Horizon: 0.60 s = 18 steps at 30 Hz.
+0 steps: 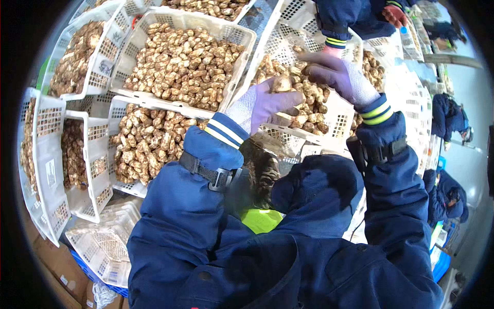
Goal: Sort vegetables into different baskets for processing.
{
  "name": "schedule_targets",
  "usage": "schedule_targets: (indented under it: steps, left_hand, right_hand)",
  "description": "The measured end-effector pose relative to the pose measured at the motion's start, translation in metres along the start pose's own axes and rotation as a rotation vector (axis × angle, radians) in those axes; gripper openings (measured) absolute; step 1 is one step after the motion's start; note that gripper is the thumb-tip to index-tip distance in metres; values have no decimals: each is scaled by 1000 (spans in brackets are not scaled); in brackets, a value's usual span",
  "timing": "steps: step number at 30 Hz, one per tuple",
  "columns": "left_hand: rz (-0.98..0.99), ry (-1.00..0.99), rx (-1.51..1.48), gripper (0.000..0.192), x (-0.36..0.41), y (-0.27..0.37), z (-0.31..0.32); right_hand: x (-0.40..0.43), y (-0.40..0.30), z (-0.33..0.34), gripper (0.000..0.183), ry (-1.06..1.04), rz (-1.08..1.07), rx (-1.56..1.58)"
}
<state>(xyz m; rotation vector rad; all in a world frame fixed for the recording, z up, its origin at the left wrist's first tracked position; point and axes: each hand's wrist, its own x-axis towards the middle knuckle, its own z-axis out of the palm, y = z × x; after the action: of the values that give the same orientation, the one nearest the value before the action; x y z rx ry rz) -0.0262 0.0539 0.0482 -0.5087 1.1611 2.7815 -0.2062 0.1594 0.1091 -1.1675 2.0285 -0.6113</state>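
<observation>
My left hand (272, 104), in a white knit glove with a purple coated palm, is over a white perforated plastic crate (339, 123) of brown-and-cream tubers (308, 119), which look like small taro corms. Its fingers are spread, and a large rounded tuber (282, 84) shows between thumb and fingers. Whether they grip it is unclear. My right hand (339, 77), gloved alike and blurred, hangs over the crate's right side with its fingers bent toward the tubers. Its fingertips hide what lies beneath them. Clear plastic film (299, 40) lies toward the crate's far end.
A co-worker's sleeve (335, 33) and partly hidden hand reach in at the crate's far side; a red glove (395, 16) is farther right. Crates of tubers (185, 65) crowd the left. Nested crates (104, 239) sit lower left near cardboard boxes (58, 262). Other people (447, 193) work at right.
</observation>
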Motion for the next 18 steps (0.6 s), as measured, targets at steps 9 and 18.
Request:
schedule_targets:
  steps: [9,18]
  left_hand:
    - [340,218,94,23,16,-8,-31]
    - [192,203,-134,33,22,3,-19]
  right_hand:
    - [31,153,69,54,-115,416,-907]
    - [19,159,20,42,222,429,16]
